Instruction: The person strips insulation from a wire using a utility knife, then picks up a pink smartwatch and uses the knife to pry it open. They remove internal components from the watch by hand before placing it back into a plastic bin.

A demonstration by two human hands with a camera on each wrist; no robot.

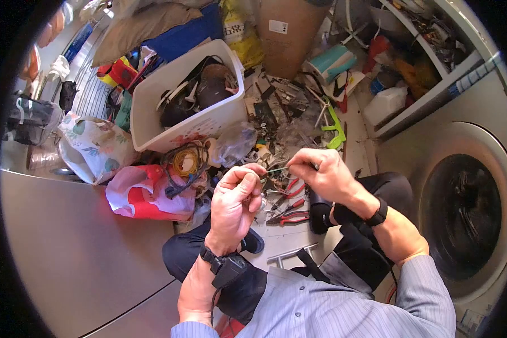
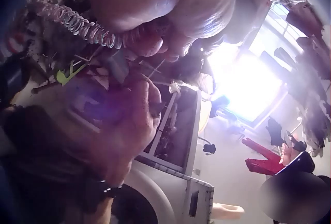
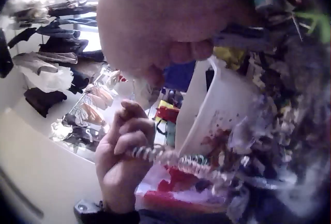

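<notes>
In the head view, the left hand (image 1: 234,208) has its fingers curled in and pinches one end of a thin greenish strand (image 1: 276,169). The right hand (image 1: 327,173) pinches the strand's other end, a short distance away. A clear coiled cord (image 2: 77,25) runs up to the left hand's fingers in the left wrist view, with the right hand (image 2: 132,125) below. In the right wrist view, the same coil (image 3: 181,163) trails from the curled left hand (image 3: 124,154); the right hand (image 3: 165,22) fills the top, its fingertips partly hidden.
Red-handled pliers (image 1: 294,217) lie on the floor below the hands, near a metal handle (image 1: 293,254). Scattered parts and a green tool (image 1: 334,127) lie beyond. A white bin (image 1: 186,127) and plastic bags (image 1: 149,191) stand left, a washing machine (image 1: 397,155) right.
</notes>
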